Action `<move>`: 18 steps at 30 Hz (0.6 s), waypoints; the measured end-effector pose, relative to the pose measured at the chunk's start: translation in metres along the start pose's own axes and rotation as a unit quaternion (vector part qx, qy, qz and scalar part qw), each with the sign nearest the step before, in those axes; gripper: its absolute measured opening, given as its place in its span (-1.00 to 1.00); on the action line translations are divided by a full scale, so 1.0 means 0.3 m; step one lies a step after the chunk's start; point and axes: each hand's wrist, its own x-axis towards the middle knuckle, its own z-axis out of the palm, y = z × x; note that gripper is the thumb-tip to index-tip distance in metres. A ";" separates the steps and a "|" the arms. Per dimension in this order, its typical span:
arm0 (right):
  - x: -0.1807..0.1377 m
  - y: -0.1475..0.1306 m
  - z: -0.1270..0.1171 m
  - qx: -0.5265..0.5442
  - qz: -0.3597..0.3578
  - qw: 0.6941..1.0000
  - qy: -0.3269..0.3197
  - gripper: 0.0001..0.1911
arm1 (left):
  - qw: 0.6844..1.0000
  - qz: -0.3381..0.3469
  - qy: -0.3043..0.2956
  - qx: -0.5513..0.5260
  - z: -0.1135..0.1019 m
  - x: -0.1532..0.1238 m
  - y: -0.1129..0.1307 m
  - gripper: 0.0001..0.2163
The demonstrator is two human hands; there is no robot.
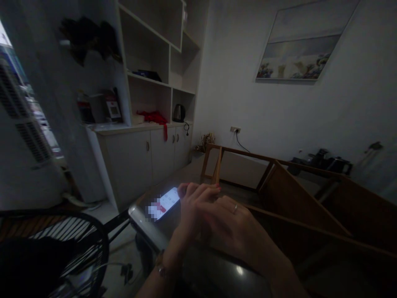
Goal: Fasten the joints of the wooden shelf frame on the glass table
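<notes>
My left hand (pixel 194 200), with a bracelet or watch (pixel 160 265) at its wrist, is held above the table, fingers stretched toward the right and slightly bent. Close against it is my right hand (pixel 237 225), wearing a ring (pixel 235 209); its fingers reach left and overlap my left hand. Blur softens the right fingers, and I see nothing held in either hand. A phone (pixel 167 203) with a lit screen lies just left of my left hand, on the dark glossy table (pixel 223 275).
A wooden frame with slanted panels (pixel 297 182) stands just beyond my hands. At the lower left is a black slatted chair (pixel 89 223). White cabinets (pixel 130 161) with shelves line the far wall, holding a kettle (pixel 179 112) and red cloth (pixel 155 116).
</notes>
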 end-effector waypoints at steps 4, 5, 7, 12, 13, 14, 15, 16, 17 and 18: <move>-0.025 0.033 0.021 0.006 -0.036 0.998 0.049 -0.77 | 1.000 0.015 0.014 -0.021 0.004 -0.004 -0.009 -0.61; -0.031 0.042 0.027 -0.002 -0.047 0.997 0.065 -0.78 | 0.999 0.016 0.017 -0.027 0.004 -0.004 -0.010 -0.55; -0.039 0.056 0.038 -0.046 -0.081 0.991 0.098 -0.76 | 0.999 0.019 0.020 -0.040 0.001 -0.003 -0.007 -0.42; -0.039 0.069 0.051 -0.070 -0.131 0.980 0.133 -0.78 | 0.999 0.011 0.015 -0.041 -0.009 0.000 0.006 -0.33; -0.039 0.069 0.054 -0.066 -0.132 0.980 0.134 -0.78 | 0.999 0.010 0.015 -0.040 -0.010 -0.001 0.007 -0.33; -0.038 0.069 0.057 -0.063 -0.132 0.980 0.135 -0.79 | 0.999 0.011 0.013 -0.040 -0.011 -0.002 0.006 -0.31; -0.039 0.069 0.061 -0.060 -0.130 0.980 0.137 -0.80 | 0.999 0.013 0.011 -0.040 -0.010 -0.004 0.005 -0.30; -0.039 0.068 0.065 -0.057 -0.130 0.980 0.142 -0.80 | 0.999 0.018 0.013 -0.041 -0.010 -0.005 0.002 -0.30; -0.038 0.068 0.069 -0.054 -0.129 0.979 0.148 -0.80 | 0.999 0.024 0.014 -0.041 -0.009 -0.007 -0.001 -0.31; -0.038 0.067 0.073 -0.050 -0.131 0.978 0.157 -0.80 | 0.999 0.027 0.013 -0.040 -0.008 -0.009 -0.004 -0.33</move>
